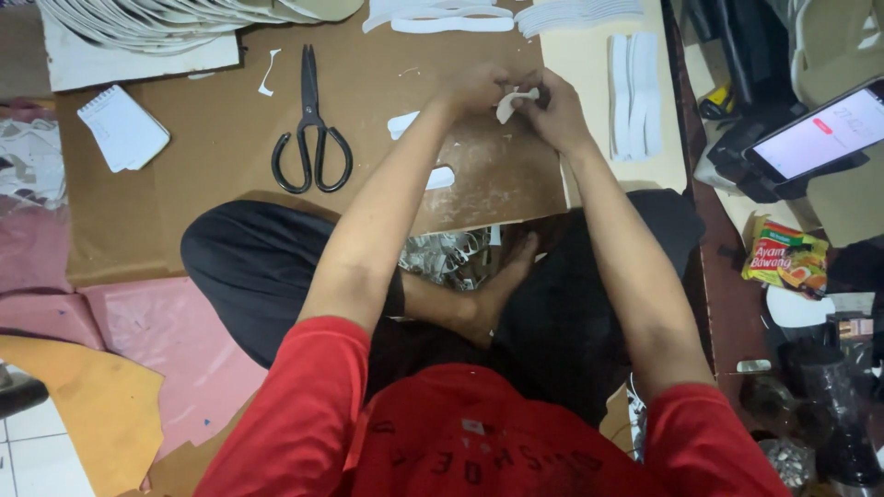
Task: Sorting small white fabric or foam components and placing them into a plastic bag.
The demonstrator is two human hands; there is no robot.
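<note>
Both hands meet over the far part of the brown cardboard work sheet [230,138], working one small white curved foam-like strip [512,101].

Left hand [474,87]: fingers closed onto the strip's left end, pinching it. Right hand [555,110]: fingers bunched on the strip's right end, also pinching; exact fingertip contact is hidden by the knuckles.

The strip sits between the two hands, lifted just off the cardboard, bent into a shallow curl.

Around it:
- black-handled scissors [311,129] lying flat, blades pointing away from the person, well left of the hands, untouched
- two loose white cut pieces on the cardboard, one [402,123] near the left forearm and one [440,177] nearer the person
- stack of white strips [635,92] just right of the right hand
- fan of white flat cut-outs [184,23] along the far edge, small white notepad [122,127] at far left
- phone with lit screen [815,138] propped at right, well apart

Judgement on doing this well: the piece is thin and floppy, so grips should stay close together near the working point, pressure light enough not to crease it. Keep it low over the cardboard so a slip lands on the sheet. Scissors are clear of both forearms; fine where they are.
</note>
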